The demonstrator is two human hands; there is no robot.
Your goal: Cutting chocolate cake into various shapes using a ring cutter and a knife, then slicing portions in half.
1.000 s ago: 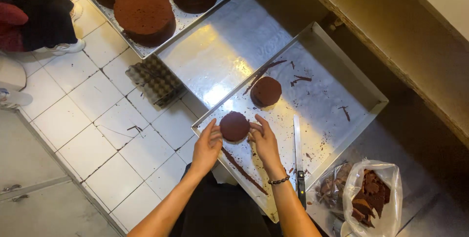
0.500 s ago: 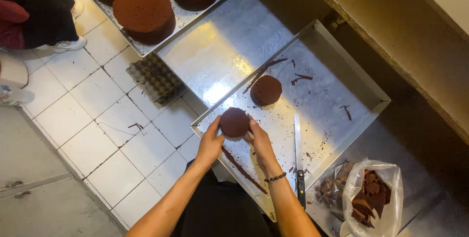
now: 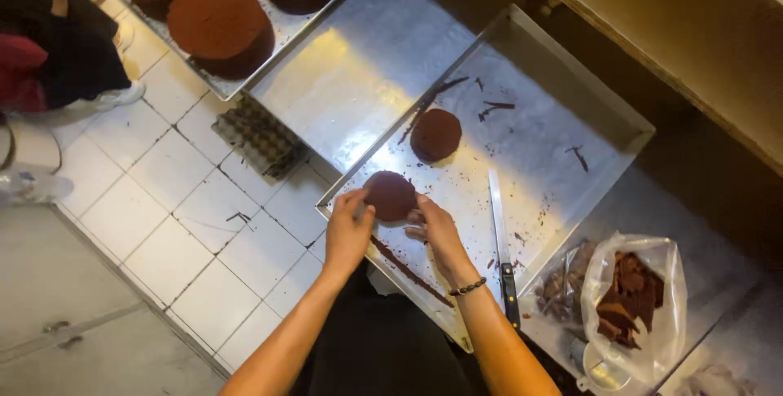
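A small round chocolate cake sits at the near corner of a large metal tray. My left hand cups its left side and my right hand touches its right side, so both hands grip the cake between them. A second small round cake lies farther in on the same tray, untouched. A long knife with a dark handle rests on the tray to the right of my right hand.
Another metal tray with three large chocolate cakes lies at the top left. An egg carton lies on the tiled floor. A clear bag of cake scraps is at the right. A seated person is at the far left.
The view has shifted slightly. Both hands stay around the small cake, with fingers closing in a little on its sides.
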